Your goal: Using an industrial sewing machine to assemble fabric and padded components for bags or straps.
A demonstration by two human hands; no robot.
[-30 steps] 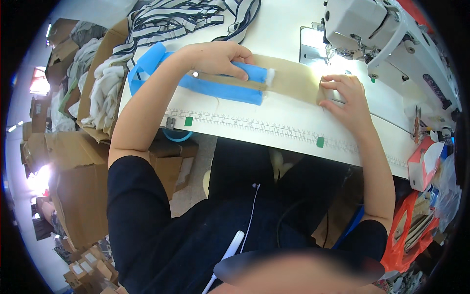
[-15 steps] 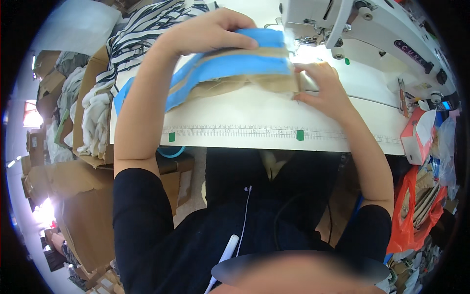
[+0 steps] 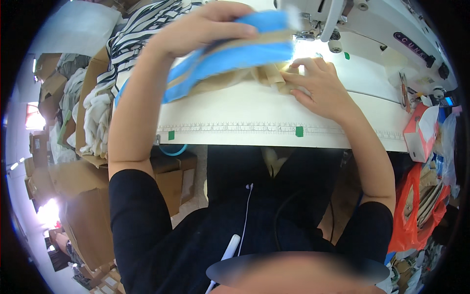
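Your left hand pinches the blue-and-tan cloth just left of the sewing machine; your right hand curls partly open at its tan end, grip unclear. Likely light and limp, it's best held near its edges.

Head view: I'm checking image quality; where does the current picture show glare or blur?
Head view: white glare washes out the area beneath the sewing machine; head view: the blue-and-tan fabric is smeared, most at its right end, while the ruler looks sharper; same view: the corners go black.
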